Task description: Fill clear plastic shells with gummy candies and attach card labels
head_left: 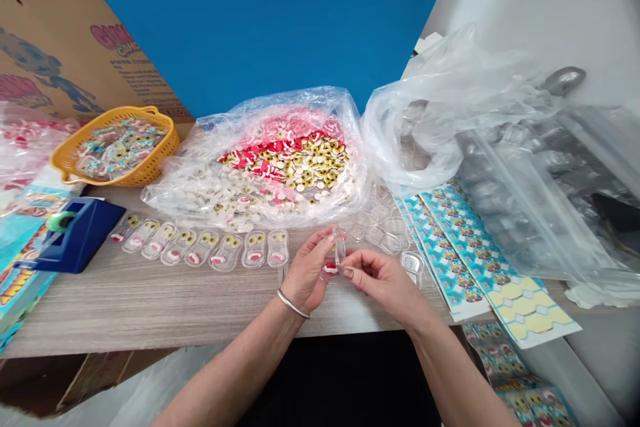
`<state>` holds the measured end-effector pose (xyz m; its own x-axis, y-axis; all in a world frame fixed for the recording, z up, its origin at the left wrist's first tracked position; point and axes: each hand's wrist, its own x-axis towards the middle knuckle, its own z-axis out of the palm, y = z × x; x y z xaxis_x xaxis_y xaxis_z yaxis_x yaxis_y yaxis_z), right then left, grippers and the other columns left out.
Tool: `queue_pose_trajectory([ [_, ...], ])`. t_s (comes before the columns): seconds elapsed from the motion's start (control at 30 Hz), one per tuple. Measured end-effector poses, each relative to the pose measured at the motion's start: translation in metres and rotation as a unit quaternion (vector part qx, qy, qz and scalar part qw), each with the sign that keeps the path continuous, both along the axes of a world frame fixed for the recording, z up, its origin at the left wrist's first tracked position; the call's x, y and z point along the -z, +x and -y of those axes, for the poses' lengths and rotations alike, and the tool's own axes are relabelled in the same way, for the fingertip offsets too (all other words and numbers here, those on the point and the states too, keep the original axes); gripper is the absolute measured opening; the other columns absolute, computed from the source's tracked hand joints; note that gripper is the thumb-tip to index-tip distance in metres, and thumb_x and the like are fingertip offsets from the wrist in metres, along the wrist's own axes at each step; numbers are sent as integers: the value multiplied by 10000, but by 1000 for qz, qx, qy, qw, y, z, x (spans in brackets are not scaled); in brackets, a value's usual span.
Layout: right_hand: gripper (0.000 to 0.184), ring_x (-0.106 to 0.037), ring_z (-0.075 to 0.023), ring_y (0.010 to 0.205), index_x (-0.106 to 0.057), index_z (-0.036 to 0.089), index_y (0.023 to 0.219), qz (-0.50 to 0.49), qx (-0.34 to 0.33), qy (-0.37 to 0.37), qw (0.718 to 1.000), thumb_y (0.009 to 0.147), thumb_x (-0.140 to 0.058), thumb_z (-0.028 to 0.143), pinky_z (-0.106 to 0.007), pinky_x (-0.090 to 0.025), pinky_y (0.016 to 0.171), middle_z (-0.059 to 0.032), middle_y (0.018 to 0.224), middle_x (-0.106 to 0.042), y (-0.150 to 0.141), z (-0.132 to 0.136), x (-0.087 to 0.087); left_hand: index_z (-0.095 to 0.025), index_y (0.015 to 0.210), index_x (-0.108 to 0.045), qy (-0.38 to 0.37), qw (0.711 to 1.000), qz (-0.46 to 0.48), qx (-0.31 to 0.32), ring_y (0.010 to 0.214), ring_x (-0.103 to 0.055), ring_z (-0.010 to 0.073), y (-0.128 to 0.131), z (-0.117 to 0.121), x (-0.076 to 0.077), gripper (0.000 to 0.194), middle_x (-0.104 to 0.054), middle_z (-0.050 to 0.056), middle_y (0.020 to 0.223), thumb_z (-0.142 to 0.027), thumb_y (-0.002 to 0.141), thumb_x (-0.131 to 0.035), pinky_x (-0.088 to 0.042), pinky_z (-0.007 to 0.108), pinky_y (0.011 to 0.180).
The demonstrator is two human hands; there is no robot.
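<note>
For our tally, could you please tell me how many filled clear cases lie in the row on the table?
8 filled clear cases, side by side from near the blue tape dispenser to just short of the left hand. None in that row appears hidden.

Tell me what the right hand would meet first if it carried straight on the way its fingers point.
Most likely the clear plastic case held in the left hand: the right hand points toward it, its fingertips at the case's edge, though whether they touch is unclear.
</note>
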<state>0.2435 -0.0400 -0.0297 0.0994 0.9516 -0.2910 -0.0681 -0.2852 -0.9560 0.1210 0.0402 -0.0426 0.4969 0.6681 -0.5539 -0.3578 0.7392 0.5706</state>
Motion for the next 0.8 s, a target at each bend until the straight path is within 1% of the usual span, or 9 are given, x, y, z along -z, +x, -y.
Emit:
queue_pose_trajectory([
  [0.1,174,-530,-142,690,-653,202,806,52,-4,18,998,833,-652,374,-269,-409,628,-8,777,-630,-3,2,-2,-175,1045,-669,-2,1000,4,3,790,-696,181,0,0,0,341,-732,75,980,-288,741,-774,-522,280,714],
  [0.23,177,-532,-145,703,-645,197,781,69,-21,29,997,870,-606,345,-277,-415,654,-7,766,-625,-1,3,-2,-169,1049,-675,3,1000,6,16,810,-682,169,0,2,0,326,-725,86,1016,-294,760,-761,-512,264,716],
  [0.4,198,-481,-124,646,-619,194,753,72,-25,39,996,877,-605,347,-254,-380,610,20,689,-569,3,3,-2,-186,1128,-661,17,998,23,56,887,-655,159,-3,5,0,415,-698,95,1132,-259,740,-788,-487,232,702],
  [0.5,255,-453,-115,592,-607,195,734,67,-28,30,997,892,-577,393,-245,-357,563,31,636,-526,6,3,-1,-175,1122,-667,12,998,38,57,842,-656,153,-4,4,1,412,-698,103,1136,-258,737,-789,-491,243,692],
  [0.57,311,-457,-114,561,-607,193,720,64,7,15,998,899,-554,442,-246,-360,540,27,619,-532,11,4,1,-167,1101,-675,7,997,52,51,817,-667,163,-4,2,1,379,-694,109,1139,-264,748,-776,-505,266,693],
  [0.63,355,-462,-117,538,-605,194,698,88,78,2,993,891,-555,488,-250,-368,520,23,601,-538,16,3,6,-180,1102,-673,-6,997,62,48,852,-688,202,-5,0,0,367,-678,110,1179,-271,758,-763,-529,312,725],
  [0.7,344,-491,-127,560,-617,198,705,122,134,3,983,867,-591,501,-257,-398,537,17,616,-562,20,2,13,-207,1120,-666,-19,996,63,54,917,-696,243,-6,-1,-2,379,-653,102,1234,-275,759,-761,-546,364,773],
  [0.73,326,-517,-136,590,-625,199,716,126,145,8,981,852,-614,496,-262,-423,564,11,641,-585,21,1,17,-215,1126,-664,-22,996,61,58,934,-695,251,-6,-1,-3,385,-645,98,1250,-275,759,-761,-550,381,789],
  [0.8,288,-569,-155,652,-641,201,758,95,143,10,985,825,-651,480,-280,-471,614,-5,715,-631,20,-2,25,-213,1134,-665,-21,996,59,64,940,-689,241,-5,1,-5,383,-651,98,1240,-271,766,-754,-553,380,801],
])
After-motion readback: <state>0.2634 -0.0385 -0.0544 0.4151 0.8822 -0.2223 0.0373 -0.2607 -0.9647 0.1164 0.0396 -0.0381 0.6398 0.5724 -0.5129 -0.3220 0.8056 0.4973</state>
